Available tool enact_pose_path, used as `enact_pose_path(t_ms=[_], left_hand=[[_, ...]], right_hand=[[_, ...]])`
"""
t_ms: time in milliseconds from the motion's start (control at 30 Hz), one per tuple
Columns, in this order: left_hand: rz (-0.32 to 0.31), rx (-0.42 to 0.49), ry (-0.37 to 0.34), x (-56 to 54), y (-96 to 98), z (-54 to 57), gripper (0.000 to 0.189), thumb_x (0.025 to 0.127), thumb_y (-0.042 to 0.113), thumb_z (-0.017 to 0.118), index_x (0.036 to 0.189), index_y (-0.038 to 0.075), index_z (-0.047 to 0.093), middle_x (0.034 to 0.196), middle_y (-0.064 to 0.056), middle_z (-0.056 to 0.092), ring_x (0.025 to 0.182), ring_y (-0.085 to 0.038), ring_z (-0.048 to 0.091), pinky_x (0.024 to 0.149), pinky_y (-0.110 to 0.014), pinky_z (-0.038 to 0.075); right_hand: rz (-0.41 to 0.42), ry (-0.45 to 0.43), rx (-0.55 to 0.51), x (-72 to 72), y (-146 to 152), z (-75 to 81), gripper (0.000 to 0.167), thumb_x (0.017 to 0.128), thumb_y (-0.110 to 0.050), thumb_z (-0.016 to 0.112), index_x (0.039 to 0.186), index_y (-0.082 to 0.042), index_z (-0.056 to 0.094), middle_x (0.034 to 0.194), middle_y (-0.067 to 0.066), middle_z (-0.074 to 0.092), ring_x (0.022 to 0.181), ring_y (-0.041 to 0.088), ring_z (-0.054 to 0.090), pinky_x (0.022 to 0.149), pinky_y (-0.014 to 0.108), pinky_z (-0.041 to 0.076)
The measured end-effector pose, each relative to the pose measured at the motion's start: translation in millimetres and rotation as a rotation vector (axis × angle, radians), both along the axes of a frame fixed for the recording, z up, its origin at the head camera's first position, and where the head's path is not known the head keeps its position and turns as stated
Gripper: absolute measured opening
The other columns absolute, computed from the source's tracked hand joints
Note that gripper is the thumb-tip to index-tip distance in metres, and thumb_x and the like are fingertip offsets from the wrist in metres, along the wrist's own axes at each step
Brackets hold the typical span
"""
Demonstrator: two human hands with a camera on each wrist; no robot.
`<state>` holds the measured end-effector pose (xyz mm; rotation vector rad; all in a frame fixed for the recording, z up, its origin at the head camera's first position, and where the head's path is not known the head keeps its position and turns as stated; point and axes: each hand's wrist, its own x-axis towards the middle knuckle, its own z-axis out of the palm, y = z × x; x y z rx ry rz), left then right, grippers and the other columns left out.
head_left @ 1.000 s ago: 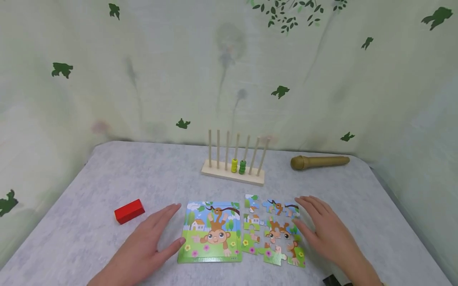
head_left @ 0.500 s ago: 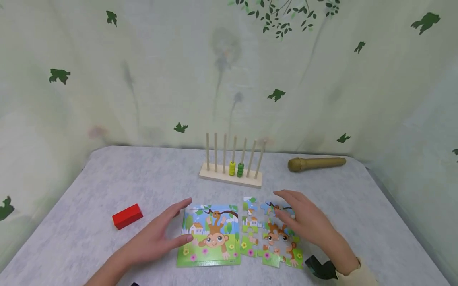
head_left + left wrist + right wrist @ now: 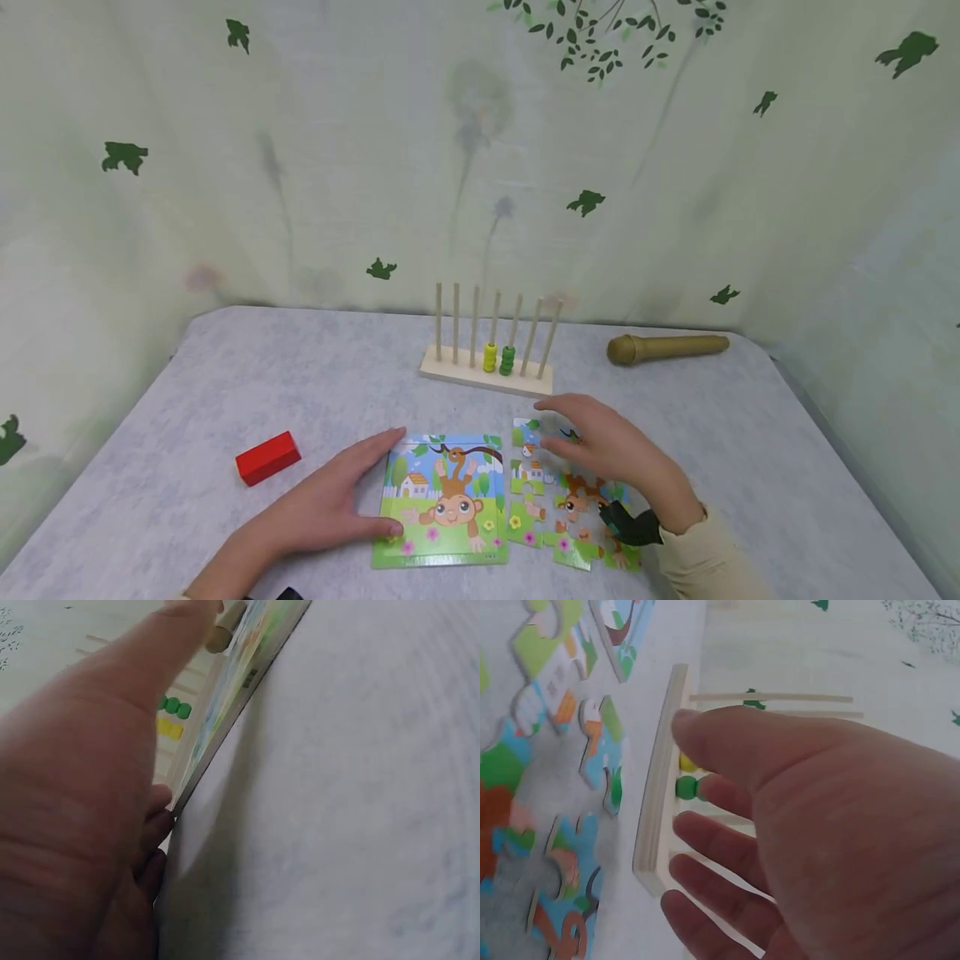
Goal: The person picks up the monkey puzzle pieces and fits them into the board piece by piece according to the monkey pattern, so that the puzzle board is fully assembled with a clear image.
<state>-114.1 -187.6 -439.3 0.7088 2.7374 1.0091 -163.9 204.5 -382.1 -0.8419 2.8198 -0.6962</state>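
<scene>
My left hand [image 3: 318, 510] lies at the left edge of a square monkey picture puzzle board [image 3: 442, 546]. Its thumb overlaps the lower left corner and its fingertips reach the upper left corner; the fingers are fairly straight. Over the loose jigsaw pieces [image 3: 525, 521] to the right of the board hovers my right hand [image 3: 611, 446], fingers spread and holding nothing. The right wrist view shows this hand [image 3: 780, 817] apart from the pieces [image 3: 570, 877], which lie on the table. In the head view, the right hand and its wrist camera hide several pieces.
A wooden peg rack [image 3: 480, 379] with yellow beads [image 3: 490, 358] and green beads [image 3: 507, 361] stands behind the puzzle. On the left lies a red block [image 3: 267, 458]. A brown wooden microphone-shaped object [image 3: 667, 348] rests at the back right. A patterned cloth hangs behind the table.
My right hand has moved left from the right side of the loose pieces to above them. The left hand has shifted right, from beside the board onto its left edge.
</scene>
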Motion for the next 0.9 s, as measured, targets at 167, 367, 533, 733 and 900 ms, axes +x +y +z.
enact_pose_path(t_ms=[167,367,533,733,900], left_hand=[[-0.020,-0.056,0.061,0.1,2.7,-4.8,0.117,0.069,0.078,0.077,0.161,0.019,0.036,0.164,0.002,0.038,0.148,-0.026,0.041,0.113,-0.055,0.044],[-0.033,-0.147,0.161,-1.8,2.8,-6.7,0.124,0.066,0.088,0.070,0.160,0.012,0.039,0.164,-0.002,0.039,0.148,-0.030,0.039,0.114,-0.057,0.042],[-0.053,-0.161,0.182,-3.7,-4.0,-5.6,0.124,0.065,0.088,0.070,0.158,0.011,0.042,0.165,-0.002,0.038,0.150,-0.030,0.037,0.115,-0.059,0.039],[-0.094,-0.193,0.130,-2.8,-9.3,-0.9,0.134,0.057,0.089,0.074,0.161,0.012,0.037,0.170,0.001,0.029,0.154,-0.028,0.031,0.122,-0.046,0.032],[-0.119,-0.220,0.129,-4.9,-6.1,-3.9,0.139,0.054,0.091,0.073,0.163,0.014,0.032,0.172,0.003,0.023,0.156,-0.026,0.025,0.118,-0.006,-0.002]], right_hand=[[0.033,-0.058,-0.032,-9.3,-7.7,-2.7,0.049,0.100,-0.026,0.070,0.142,-0.006,0.059,0.140,0.011,0.063,0.129,0.035,0.059,0.103,0.054,0.050],[0.077,-0.103,-0.114,-15.5,-8.7,-9.4,0.047,0.099,-0.025,0.071,0.141,-0.008,0.059,0.138,0.010,0.063,0.120,0.031,0.064,0.096,0.048,0.056],[0.091,-0.092,-0.069,-19.2,-7.2,-16.8,0.043,0.098,-0.026,0.072,0.137,-0.010,0.063,0.136,0.008,0.064,0.118,0.029,0.064,0.095,0.047,0.055],[0.136,-0.070,-0.014,-25.5,-3.0,-26.5,0.035,0.098,-0.022,0.072,0.132,-0.014,0.068,0.133,0.004,0.064,0.121,0.027,0.061,0.099,0.047,0.053],[0.139,-0.058,-0.010,-25.4,3.6,-28.0,0.031,0.099,-0.017,0.071,0.129,-0.014,0.071,0.132,0.004,0.063,0.116,0.024,0.062,0.095,0.043,0.054]])
